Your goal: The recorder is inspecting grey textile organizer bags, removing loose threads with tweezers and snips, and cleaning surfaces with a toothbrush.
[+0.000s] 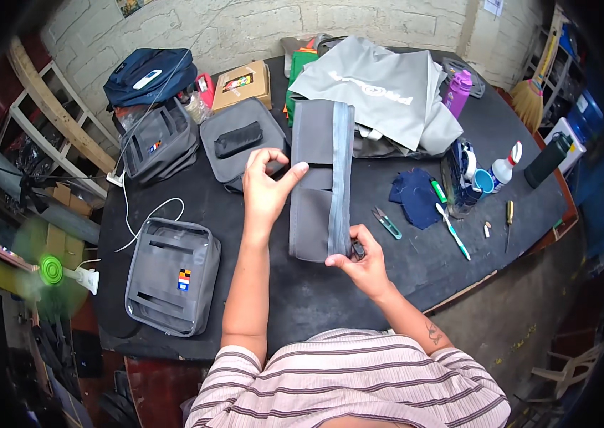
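A grey fabric bag [310,227] is held up on its narrow side above the table, a light blue-grey zipper running along its length. My right hand [366,265] grips its lower right corner, thumb in front; a small black piece shows by the fingers. At the bag's left side is my left hand [265,192], fingers loosely bent and apart from the thumb. Its thumb tip lies over the bag's side panel; whether it presses there I cannot tell. Behind my left hand lies another grey bag [220,121] with a black handle on top.
Two more grey bags with clear windows, one near [166,274] and one far [159,146], lie left. Thread snips [387,222], dark blue cloth [416,200], a toothbrush [453,232] and a screwdriver [509,225] lie right. A grey fabric pile [373,85] stands behind; a fan [52,269] spins left.
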The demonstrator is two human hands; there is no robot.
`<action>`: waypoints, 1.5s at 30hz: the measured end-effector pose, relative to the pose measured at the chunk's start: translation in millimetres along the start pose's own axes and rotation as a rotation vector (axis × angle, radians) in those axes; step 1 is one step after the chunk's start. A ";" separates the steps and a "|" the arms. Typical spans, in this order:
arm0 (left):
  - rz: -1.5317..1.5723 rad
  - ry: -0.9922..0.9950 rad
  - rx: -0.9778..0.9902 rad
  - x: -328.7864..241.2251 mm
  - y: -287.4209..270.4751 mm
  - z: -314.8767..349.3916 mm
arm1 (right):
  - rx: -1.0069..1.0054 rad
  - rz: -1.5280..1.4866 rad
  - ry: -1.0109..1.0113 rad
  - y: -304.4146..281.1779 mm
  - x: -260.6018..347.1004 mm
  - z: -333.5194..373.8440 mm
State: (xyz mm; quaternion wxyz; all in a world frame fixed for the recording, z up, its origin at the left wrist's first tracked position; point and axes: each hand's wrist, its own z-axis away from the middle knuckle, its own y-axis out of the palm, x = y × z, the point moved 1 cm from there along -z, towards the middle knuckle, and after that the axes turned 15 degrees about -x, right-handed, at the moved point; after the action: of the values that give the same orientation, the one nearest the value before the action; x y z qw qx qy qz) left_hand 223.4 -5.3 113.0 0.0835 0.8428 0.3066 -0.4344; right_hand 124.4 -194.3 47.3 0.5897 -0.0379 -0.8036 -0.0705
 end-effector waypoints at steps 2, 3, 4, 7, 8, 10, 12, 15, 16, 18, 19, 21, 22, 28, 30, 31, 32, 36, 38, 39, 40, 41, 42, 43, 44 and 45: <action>0.021 -0.055 0.064 -0.3 0.0 -9.8 | 0.021 0.013 -0.002 -3.5 -3.6 0.7; -0.001 -0.009 0.071 -10.2 -1.9 -12.4 | 0.019 0.014 -0.003 -5.6 -4.8 0.9; 0.124 -0.157 0.115 -7.2 1.0 -15.7 | 0.030 0.060 -0.054 -7.6 -5.4 1.4; 0.431 -0.226 0.271 -5.1 5.0 -24.3 | 0.064 0.214 -0.355 -11.8 3.5 0.5; 0.468 -0.181 0.303 -8.6 1.0 -21.7 | 0.097 0.265 -0.427 -13.1 -4.3 -0.7; 0.582 -0.054 0.235 -18.9 0.4 -9.0 | 0.087 0.194 -0.529 -15.9 -24.8 -19.5; 0.688 -0.063 0.143 -20.8 -5.9 9.2 | -0.012 -0.156 -0.030 -23.4 -18.9 -39.6; 0.565 -0.093 0.165 -1.7 -5.2 44.3 | -0.021 -0.603 0.118 -32.3 -0.2 -77.4; 0.397 -0.052 0.186 -6.3 -4.5 53.6 | -0.026 -0.376 0.210 -32.1 7.2 -86.0; 0.292 -0.026 0.124 -1.0 3.9 65.3 | -0.059 -0.307 0.059 -19.2 11.9 -88.4; 0.249 -0.018 0.086 -3.0 5.3 66.3 | -0.060 -0.363 0.093 -16.2 7.9 -88.3; 0.271 -0.067 0.048 -3.1 4.2 61.2 | 0.000 -0.426 0.104 -14.2 21.0 -90.6; 0.302 -0.101 0.030 -4.7 3.2 58.1 | 0.024 -0.469 0.117 -13.3 23.1 -93.2; 0.367 -0.118 0.040 -23.6 -1.8 40.2 | 0.046 -0.475 0.137 -11.9 32.0 -107.9; 0.334 -0.075 0.096 -23.0 -2.5 37.0 | 0.049 -0.477 0.141 -12.8 35.1 -109.9; 0.296 -0.016 0.090 -24.1 -2.5 37.4 | 0.053 -0.481 0.149 -12.6 36.7 -110.7; 0.258 0.043 0.083 -25.7 -2.9 38.2 | 0.054 -0.469 0.152 -11.8 38.4 -110.3; 0.088 0.145 0.142 -25.1 -8.3 39.9 | 0.057 -0.346 0.165 -18.3 27.0 -103.2; 0.162 0.094 0.068 -26.2 -3.9 40.3 | -0.038 0.061 -0.005 -35.0 -7.6 -99.0; 0.249 0.000 0.022 -21.8 -0.2 42.9 | -0.132 0.237 -0.048 -42.6 -26.1 -94.1; 0.274 -0.023 0.014 -19.9 0.7 43.7 | -0.166 0.505 -0.206 -56.5 -50.5 -89.0; 0.297 -0.044 -0.001 -18.0 -0.1 43.1 | -0.120 0.719 -0.089 -66.9 -63.1 -82.3; 0.289 -0.059 -0.004 -17.8 -1.0 41.9 | -0.073 0.933 0.030 -77.1 -73.3 -73.6; 0.284 -0.060 -0.013 -18.6 -2.8 40.7 | -0.051 1.011 0.049 -87.3 -87.2 -67.4; 0.284 -0.068 0.003 -19.0 -1.5 39.7 | -0.035 1.091 0.070 -97.1 -99.3 -63.1; 0.282 -0.075 0.017 -18.6 -1.2 38.9 | 0.014 1.242 0.058 -96.9 -97.5 -60.6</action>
State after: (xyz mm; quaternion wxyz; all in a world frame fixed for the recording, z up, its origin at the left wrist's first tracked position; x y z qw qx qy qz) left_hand 188.1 -28.5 104.1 0.1479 0.8614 0.1780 -0.4521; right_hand 197.0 -297.3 -34.4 0.5426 -0.4925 -0.6155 0.2901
